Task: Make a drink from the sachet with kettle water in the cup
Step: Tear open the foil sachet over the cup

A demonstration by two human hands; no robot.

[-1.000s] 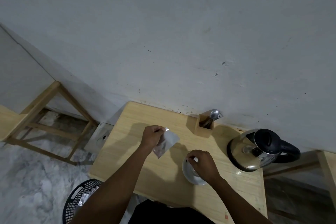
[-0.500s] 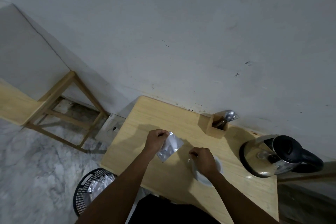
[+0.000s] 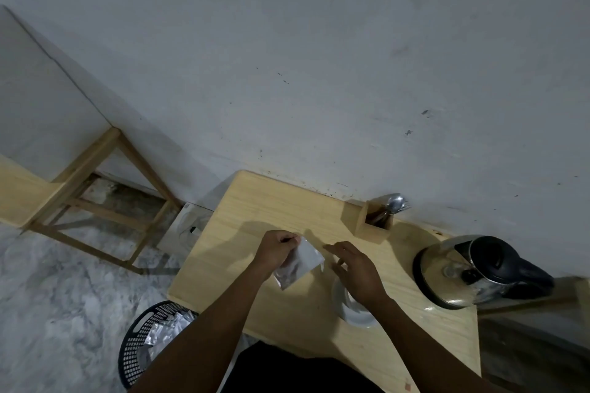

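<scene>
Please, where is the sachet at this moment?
In the head view the sachet is held up by the left hand above the table, just left of the right hand and the cup.

Pale smooth wood tabletop (image 3: 255, 210), shiny silver foil sachet (image 3: 300, 263), shiny metal kettle (image 3: 447, 274) with a smooth black plastic lid, glossy white cup (image 3: 354, 313), plain wood holder (image 3: 367, 223) with shiny metal spoons (image 3: 396, 202), black plastic basket (image 3: 140, 344), dull rough grey wall (image 3: 319, 57)

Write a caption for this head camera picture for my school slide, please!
Left hand holds a silver sachet beside the white cup, kettle waiting nearby.
</scene>
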